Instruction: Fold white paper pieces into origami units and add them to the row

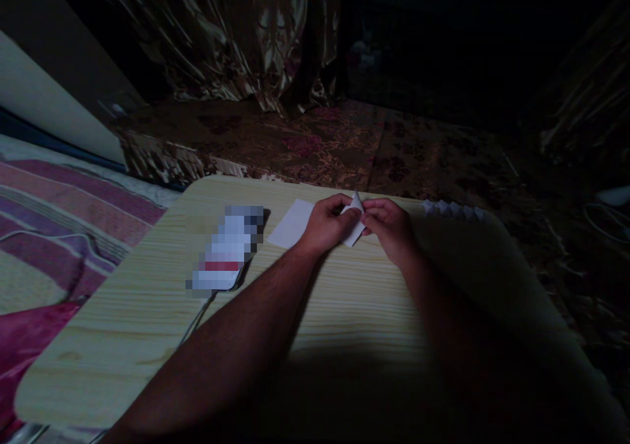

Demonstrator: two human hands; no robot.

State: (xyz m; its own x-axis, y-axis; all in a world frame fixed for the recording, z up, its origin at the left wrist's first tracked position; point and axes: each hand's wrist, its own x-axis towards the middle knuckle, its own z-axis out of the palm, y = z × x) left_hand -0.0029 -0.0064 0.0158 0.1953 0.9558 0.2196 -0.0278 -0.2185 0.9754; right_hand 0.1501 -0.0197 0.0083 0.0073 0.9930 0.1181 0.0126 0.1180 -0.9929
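Near the table's far edge, both hands hold one small piece of folded white paper [356,202], which comes to a point at the top. My left hand [329,220] pinches it from the left, thumb lying across its face. From the right, the closed fingers of my right hand [388,224] grip its edge. Flat on the table by my left hand lies a stack or sheet of white paper [291,223], partly covered by that hand. A row of several small folded paper pieces [453,210] sits at the far right of the table.
The light wooden table [132,306] has rounded corners. On its left side lies a blurred-out phone [224,247] with a cable [199,316] running toward me. A striped bed cover [73,208] is at the left, and shiny curtains [266,37] hang behind.
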